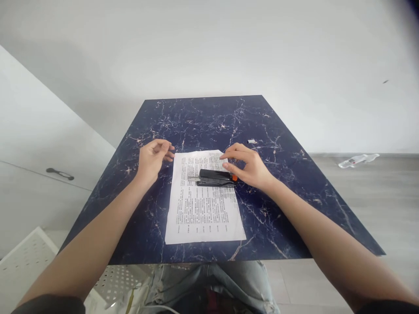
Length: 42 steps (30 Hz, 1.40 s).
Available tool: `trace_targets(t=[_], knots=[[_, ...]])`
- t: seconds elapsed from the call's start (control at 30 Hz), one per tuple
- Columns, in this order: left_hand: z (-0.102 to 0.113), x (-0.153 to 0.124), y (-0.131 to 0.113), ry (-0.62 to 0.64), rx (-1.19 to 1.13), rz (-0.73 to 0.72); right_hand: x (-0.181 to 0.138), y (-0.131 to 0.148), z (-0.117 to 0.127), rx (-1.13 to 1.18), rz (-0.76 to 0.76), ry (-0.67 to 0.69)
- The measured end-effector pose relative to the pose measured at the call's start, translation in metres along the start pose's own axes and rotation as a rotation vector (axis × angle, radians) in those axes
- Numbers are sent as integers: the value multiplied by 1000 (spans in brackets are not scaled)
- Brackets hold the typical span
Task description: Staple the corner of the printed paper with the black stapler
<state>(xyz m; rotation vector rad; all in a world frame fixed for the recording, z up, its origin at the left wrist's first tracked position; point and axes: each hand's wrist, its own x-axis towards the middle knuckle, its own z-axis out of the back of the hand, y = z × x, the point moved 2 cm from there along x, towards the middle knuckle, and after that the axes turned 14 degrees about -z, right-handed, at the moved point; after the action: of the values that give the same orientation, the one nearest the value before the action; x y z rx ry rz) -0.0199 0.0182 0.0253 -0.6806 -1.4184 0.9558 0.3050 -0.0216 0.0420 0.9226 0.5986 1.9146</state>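
A black stapler (215,175) with an orange piece at its right end lies across a printed paper sheet (203,233). A thin metal part sticks out from the stapler's left end. My right hand (250,165) hovers by the orange end, its thumb and fingers apart and nothing in them; whether it touches the stapler I cannot tell. At the paper's far left corner, my left hand (153,160) is loosely curled, with its fingers a little apart and no object visible in it. Past my right hand, a small whitish piece (252,141) rests on the table.
The dark blue marbled table (199,120) stands against a white wall. A white cabinet with a dark handle (60,174) is at the left. Below it is a white perforated rack (26,257). Clear plastic packaging (358,161) lies beyond the table's right edge.
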Motion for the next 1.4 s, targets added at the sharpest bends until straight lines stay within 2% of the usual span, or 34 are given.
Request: trace_targets(t=[0.07, 0.13, 0.23, 0.33, 0.5, 0.77, 0.87, 1.03, 1.1, 1.3, 1.4], knots=[[-13, -8, -10, 86, -136, 40, -1, -3, -6, 7, 34, 154], [-22, -14, -17, 131, -280, 93, -2, -6, -12, -5, 60, 249], [-26, -18, -17, 133, -423, 166, -2, -7, -18, -44, 63, 333], [-22, -17, -8, 131, -464, 202, -2, -4, -20, -72, 29, 380], [-16, -14, 4, 105, -380, 152, -2, -1, -21, -49, -15, 421], [-18, -17, 2, 61, -322, 157, -2, 0, -21, -79, -41, 419], [-20, -20, -3, 125, -236, 144, -2, 0, -21, -95, -35, 415], [-22, -22, -18, 237, -32, -45, -3, -2, -22, -127, -12, 403], [-23, -23, -22, 270, 37, -72, -3, -1, -22, -125, -10, 402], [-25, -24, -21, 301, -88, 82, -3, 0, -22, -109, 12, 388], [-26, -25, -22, 296, -106, 112, -4, 0, -22, -105, 10, 385]])
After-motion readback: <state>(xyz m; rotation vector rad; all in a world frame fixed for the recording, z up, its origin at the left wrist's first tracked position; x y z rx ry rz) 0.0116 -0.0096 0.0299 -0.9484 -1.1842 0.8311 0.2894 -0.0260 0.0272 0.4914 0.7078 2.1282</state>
